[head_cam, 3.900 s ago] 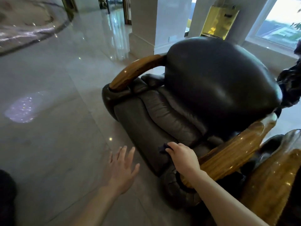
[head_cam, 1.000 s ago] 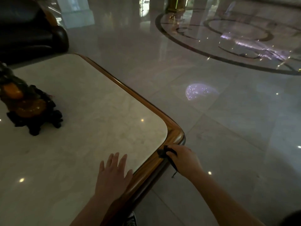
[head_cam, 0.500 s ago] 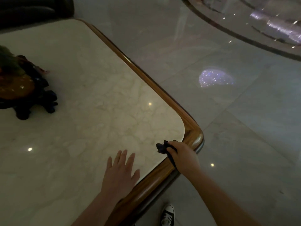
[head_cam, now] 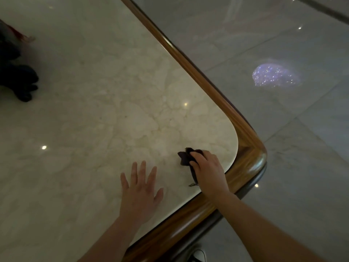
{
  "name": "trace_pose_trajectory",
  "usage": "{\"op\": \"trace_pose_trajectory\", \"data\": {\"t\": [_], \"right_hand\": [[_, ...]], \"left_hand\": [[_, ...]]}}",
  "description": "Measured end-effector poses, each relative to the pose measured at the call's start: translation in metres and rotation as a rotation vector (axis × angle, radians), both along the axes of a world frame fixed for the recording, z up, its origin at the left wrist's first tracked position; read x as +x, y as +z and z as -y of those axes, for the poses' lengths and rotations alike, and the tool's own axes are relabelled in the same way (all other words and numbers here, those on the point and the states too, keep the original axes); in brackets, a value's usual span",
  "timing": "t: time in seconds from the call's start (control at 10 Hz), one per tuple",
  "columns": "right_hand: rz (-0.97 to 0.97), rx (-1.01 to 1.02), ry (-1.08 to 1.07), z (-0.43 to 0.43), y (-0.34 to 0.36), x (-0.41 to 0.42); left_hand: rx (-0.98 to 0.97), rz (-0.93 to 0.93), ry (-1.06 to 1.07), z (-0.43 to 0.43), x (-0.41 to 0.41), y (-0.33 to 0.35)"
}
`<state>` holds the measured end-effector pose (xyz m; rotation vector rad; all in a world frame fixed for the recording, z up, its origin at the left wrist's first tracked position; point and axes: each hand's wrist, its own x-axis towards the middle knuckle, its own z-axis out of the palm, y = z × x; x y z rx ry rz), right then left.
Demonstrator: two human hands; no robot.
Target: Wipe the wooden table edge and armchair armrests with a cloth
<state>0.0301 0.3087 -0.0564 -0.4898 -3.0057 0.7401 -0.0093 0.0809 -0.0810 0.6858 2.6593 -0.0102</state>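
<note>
A pale marble table top is framed by a rounded wooden edge (head_cam: 251,154) that turns a corner at the right. My right hand (head_cam: 208,172) is shut on a small dark cloth (head_cam: 186,156), which rests on the marble just inside that corner. My left hand (head_cam: 140,190) lies flat on the marble with its fingers spread, a little left of the cloth. The armchair is out of view.
A dark carved ornament (head_cam: 17,72) stands on the table at the far left. Glossy grey floor tiles (head_cam: 283,129) lie beyond the wooden edge, with a bright light patch (head_cam: 273,76). A shoe tip (head_cam: 198,256) shows below the table edge.
The view went from the armchair to the table corner. In the last second my right hand moved the cloth off the wooden corner and onto the marble. My left hand stayed flat.
</note>
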Motion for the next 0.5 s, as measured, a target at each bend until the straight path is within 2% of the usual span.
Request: {"op": "trace_pose_trajectory", "data": {"t": [0.1,0.2,0.3,0.5], "right_hand": [[0.051,0.055,0.073,0.002,-0.015,-0.007],[0.136,0.010,0.057,0.000,-0.022,-0.006],[0.138,-0.024,0.036,-0.006,-0.019,-0.001],[0.005,-0.035,-0.012,-0.015,0.001,0.005]], "left_hand": [[-0.028,0.022,0.021,0.003,0.005,-0.018],[-0.048,0.031,-0.013,0.005,0.006,-0.028],[-0.047,0.024,0.003,0.004,0.005,-0.031],[-0.046,0.056,0.029,0.004,0.003,-0.023]]}}
